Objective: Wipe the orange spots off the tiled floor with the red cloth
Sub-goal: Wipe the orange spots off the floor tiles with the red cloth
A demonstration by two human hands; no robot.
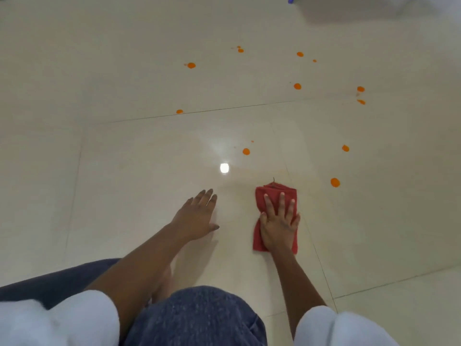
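The person crouches low, right hand [278, 226] pressed flat on the red cloth [272, 189], fingers straight and spread. The palm hides the cloth's middle, and only its bunched far end and near edges show. It lies on the tiled floor [124, 71], just right of a grout line. The left hand [198, 216] rests on bare tile beside it, fingers extended and holding nothing. Orange spots [246, 151] dot the tiles beyond and to the right of the cloth, with none under it that I can see. The farthest ones are tiny and smudged. A foot [162, 283] peeks out behind the left forearm, mostly hidden by a jeans-clad knee [199, 315]. White sleeves [336, 328] are cut off at the bottom. Something blue [290, 0] at the top edge is cropped beyond recognition.
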